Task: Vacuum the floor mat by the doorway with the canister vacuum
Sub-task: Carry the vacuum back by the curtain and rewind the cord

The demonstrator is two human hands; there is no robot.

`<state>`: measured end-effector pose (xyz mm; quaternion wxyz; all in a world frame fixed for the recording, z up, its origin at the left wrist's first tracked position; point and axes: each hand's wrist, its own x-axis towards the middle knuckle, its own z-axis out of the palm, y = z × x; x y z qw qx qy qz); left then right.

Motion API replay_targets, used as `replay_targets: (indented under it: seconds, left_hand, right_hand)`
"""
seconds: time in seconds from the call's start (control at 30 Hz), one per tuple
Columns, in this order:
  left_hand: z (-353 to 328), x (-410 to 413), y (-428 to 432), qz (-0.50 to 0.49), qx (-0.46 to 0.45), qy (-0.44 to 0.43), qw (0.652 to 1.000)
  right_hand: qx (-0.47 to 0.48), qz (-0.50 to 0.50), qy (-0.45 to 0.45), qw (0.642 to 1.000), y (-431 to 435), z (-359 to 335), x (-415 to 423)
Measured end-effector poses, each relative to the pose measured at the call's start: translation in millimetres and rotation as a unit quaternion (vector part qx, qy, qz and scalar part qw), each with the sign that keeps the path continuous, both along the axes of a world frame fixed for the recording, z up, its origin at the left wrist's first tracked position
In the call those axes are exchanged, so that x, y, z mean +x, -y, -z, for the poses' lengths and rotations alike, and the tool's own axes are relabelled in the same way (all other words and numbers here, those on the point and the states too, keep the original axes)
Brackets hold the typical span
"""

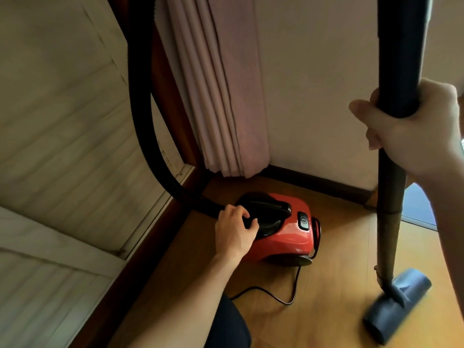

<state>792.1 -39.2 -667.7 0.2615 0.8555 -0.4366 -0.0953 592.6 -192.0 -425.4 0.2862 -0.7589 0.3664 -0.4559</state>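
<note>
Red canister (281, 237) with black top and handle, sitting upright on the wood floor just below the curtain hem, power button on its upper right. Black ribbed hose (143, 116) arching up from the canister's left end. Black cord (283, 297) trailing in loose curves below the canister. Dark wand (394, 146) standing near upright well right of the canister, ending in a black floor head (394, 307) flat on the boards.
</note>
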Motion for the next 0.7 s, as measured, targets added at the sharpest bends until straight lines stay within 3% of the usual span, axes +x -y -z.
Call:
replay_targets:
  seconds: [0.43, 0.53, 0.7]
  left_hand:
    - [9.5, 5.9, -14.3, -0.001, 0.038, 0.072, 0.997]
    - [4.7, -6.9, -4.9, -0.019, 0.026, -0.046, 0.998]
    - [-20.1, -25.3, 30.6, -0.107, -0.001, -0.268, 0.957]
  right_hand:
    - [0.005, -0.006, -0.017, 1.000, -3.8, 0.7, 8.2]
    - [0.010, -0.001, -0.017, 1.000, -3.4, 0.4, 10.2]
    - [0.009, -0.007, -0.017, 1.000, 0.2, 3.1, 10.8]
